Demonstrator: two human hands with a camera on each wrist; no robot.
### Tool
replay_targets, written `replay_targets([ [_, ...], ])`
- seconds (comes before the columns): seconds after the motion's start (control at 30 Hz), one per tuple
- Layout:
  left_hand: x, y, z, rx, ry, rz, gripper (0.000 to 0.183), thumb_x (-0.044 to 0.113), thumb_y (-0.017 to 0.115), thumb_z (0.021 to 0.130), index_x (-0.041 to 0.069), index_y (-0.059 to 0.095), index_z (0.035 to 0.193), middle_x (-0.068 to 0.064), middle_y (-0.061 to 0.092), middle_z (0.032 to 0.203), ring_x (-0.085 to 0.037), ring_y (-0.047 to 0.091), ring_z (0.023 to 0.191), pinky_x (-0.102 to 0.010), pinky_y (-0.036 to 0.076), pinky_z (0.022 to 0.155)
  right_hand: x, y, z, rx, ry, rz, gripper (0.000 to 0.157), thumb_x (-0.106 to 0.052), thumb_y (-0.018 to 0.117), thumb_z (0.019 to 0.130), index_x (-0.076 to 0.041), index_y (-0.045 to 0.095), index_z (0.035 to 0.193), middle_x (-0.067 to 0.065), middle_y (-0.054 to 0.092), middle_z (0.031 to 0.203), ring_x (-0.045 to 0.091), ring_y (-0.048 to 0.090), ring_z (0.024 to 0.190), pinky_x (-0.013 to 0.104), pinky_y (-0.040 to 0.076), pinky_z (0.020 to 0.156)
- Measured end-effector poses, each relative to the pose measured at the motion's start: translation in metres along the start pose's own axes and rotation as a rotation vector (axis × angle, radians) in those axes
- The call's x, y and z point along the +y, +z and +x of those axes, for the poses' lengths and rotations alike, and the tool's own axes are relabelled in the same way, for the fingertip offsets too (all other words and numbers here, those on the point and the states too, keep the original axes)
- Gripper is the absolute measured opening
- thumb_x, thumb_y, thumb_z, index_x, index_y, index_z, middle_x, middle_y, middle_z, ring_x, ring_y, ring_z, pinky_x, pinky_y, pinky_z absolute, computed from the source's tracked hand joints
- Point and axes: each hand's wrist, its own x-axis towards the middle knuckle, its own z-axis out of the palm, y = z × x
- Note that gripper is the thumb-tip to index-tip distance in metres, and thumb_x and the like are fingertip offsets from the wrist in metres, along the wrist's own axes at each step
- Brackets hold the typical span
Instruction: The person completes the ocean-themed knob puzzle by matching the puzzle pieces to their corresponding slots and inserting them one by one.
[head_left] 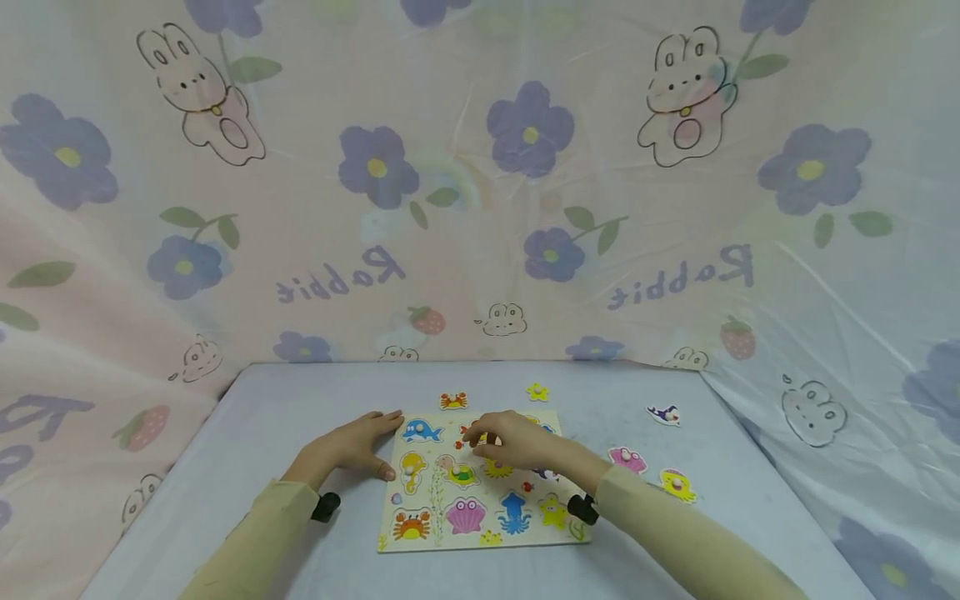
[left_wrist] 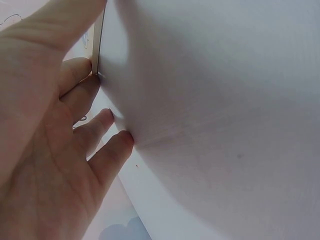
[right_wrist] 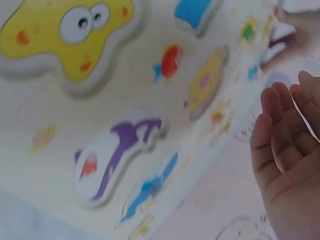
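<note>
A cream puzzle board (head_left: 532, 540) with sea animals lies on the table. My left hand (head_left: 348, 446) is at the board's left edge, fingers spread; in the left wrist view its fingertips touch the board's edge. My right hand (head_left: 513, 442) hovers over the board's upper middle, fingers loosely bent; nothing shows between them in the right wrist view. Below and left of it is a green turtle (head_left: 460, 475). A blue whale (head_left: 422, 430) and a yellow seahorse (head_left: 412, 473) sit along the left side. A squid (head_left: 513, 514) is near the front.
Loose knobbed pieces lie around the board: a crab (head_left: 453, 401) and a star (head_left: 537, 392) behind it; a purple-and-white orca (head_left: 664, 414), a pink shell (head_left: 627, 459) and a yellow octopus (head_left: 677, 485) to the right. A printed curtain (head_left: 450, 292) hangs behind the table.
</note>
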Motion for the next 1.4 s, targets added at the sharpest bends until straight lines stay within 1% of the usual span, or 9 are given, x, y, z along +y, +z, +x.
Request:
replay_targets([
  [0.13, 0.001, -0.001, -0.001, 0.004, 0.004, 0.004, 0.107, 0.045, 0.093, 0.071, 0.009, 0.043, 0.159, -0.008, 0.034, 0.168, -0.047, 0.025, 0.154, -0.069, 0.026, 0.120, 0.006, -0.015, -0.015, 0.081, 0.017, 0.042, 0.026, -0.016, 0.065, 0.104, -0.007, 0.071, 0.128, 0.002, 0.074, 0.117, 0.013, 0.065, 0.095, 0.026, 0.056, 0.081],
  [0.23, 0.002, -0.001, -0.001, 0.006, 0.003, 0.006, 0.107, 0.044, 0.093, 0.072, 0.009, 0.043, 0.159, -0.008, 0.034, 0.168, -0.047, 0.026, 0.153, -0.070, 0.026, 0.119, 0.014, -0.025, -0.028, 0.159, 0.022, 0.067, 0.024, -0.016, 0.066, 0.104, -0.008, 0.072, 0.126, 0.003, 0.074, 0.118, 0.013, 0.066, 0.096, 0.026, 0.057, 0.079],
  [0.37, 0.004, -0.002, -0.002, 0.007, 0.011, 0.007, 0.107, 0.044, 0.093, 0.072, 0.008, 0.043, 0.159, -0.010, 0.035, 0.168, -0.048, 0.026, 0.153, -0.070, 0.027, 0.119, 0.026, -0.037, -0.047, 0.250, 0.053, 0.102, 0.022, -0.016, 0.067, 0.103, -0.011, 0.073, 0.124, 0.004, 0.074, 0.117, 0.014, 0.067, 0.095, 0.027, 0.058, 0.077],
  [0.5, 0.005, -0.004, -0.003, 0.007, 0.024, 0.002, 0.107, 0.043, 0.093, 0.072, 0.007, 0.043, 0.158, -0.010, 0.035, 0.168, -0.048, 0.026, 0.153, -0.070, 0.026, 0.119, 0.039, -0.045, -0.069, 0.331, 0.126, 0.107, 0.021, -0.016, 0.068, 0.102, -0.012, 0.073, 0.122, 0.003, 0.074, 0.116, 0.014, 0.067, 0.094, 0.028, 0.058, 0.078],
  [0.63, 0.005, -0.005, -0.003, 0.006, 0.033, 0.003, 0.107, 0.042, 0.094, 0.071, 0.006, 0.043, 0.158, -0.010, 0.034, 0.168, -0.048, 0.026, 0.153, -0.069, 0.026, 0.119, 0.056, -0.050, -0.095, 0.393, 0.207, 0.084, 0.020, -0.014, 0.069, 0.101, -0.012, 0.074, 0.121, 0.003, 0.075, 0.114, 0.015, 0.068, 0.092, 0.027, 0.058, 0.076],
  [0.83, 0.006, -0.005, -0.003, 0.001, 0.033, 0.005, 0.108, 0.044, 0.093, 0.072, 0.006, 0.042, 0.159, -0.010, 0.034, 0.168, -0.048, 0.026, 0.153, -0.069, 0.026, 0.120, 0.080, -0.054, -0.136, 0.437, 0.315, 0.075, 0.020, -0.015, 0.069, 0.101, -0.012, 0.073, 0.121, 0.006, 0.075, 0.114, 0.015, 0.068, 0.091, 0.025, 0.057, 0.071],
  [1.07, 0.006, -0.004, -0.005, 0.002, 0.024, -0.012, 0.107, 0.042, 0.094, 0.070, 0.006, 0.043, 0.158, -0.011, 0.035, 0.168, -0.049, 0.027, 0.152, -0.071, 0.026, 0.118, 0.099, -0.057, -0.182, 0.480, 0.370, 0.023, 0.024, -0.021, 0.069, 0.102, -0.008, 0.073, 0.122, 0.004, 0.077, 0.110, 0.017, 0.069, 0.090, 0.024, 0.057, 0.070],
  [1.23, 0.006, -0.002, -0.004, -0.002, 0.016, -0.012, 0.108, 0.043, 0.094, 0.071, 0.007, 0.043, 0.159, -0.011, 0.034, 0.168, -0.049, 0.026, 0.153, -0.071, 0.026, 0.118, 0.107, -0.058, -0.214, 0.492, 0.448, -0.002, 0.024, -0.017, 0.073, 0.099, -0.004, 0.073, 0.119, 0.005, 0.076, 0.108, 0.018, 0.068, 0.090, 0.023, 0.057, 0.071],
  [1.4, 0.006, -0.003, -0.003, -0.002, 0.020, -0.005, 0.108, 0.043, 0.094, 0.071, 0.007, 0.042, 0.159, -0.009, 0.034, 0.168, -0.048, 0.026, 0.153, -0.070, 0.025, 0.119, 0.115, -0.054, -0.242, 0.472, 0.530, -0.028, 0.022, -0.016, 0.078, 0.095, -0.005, 0.075, 0.113, 0.007, 0.075, 0.109, 0.014, 0.065, 0.086, 0.022, 0.055, 0.069],
])
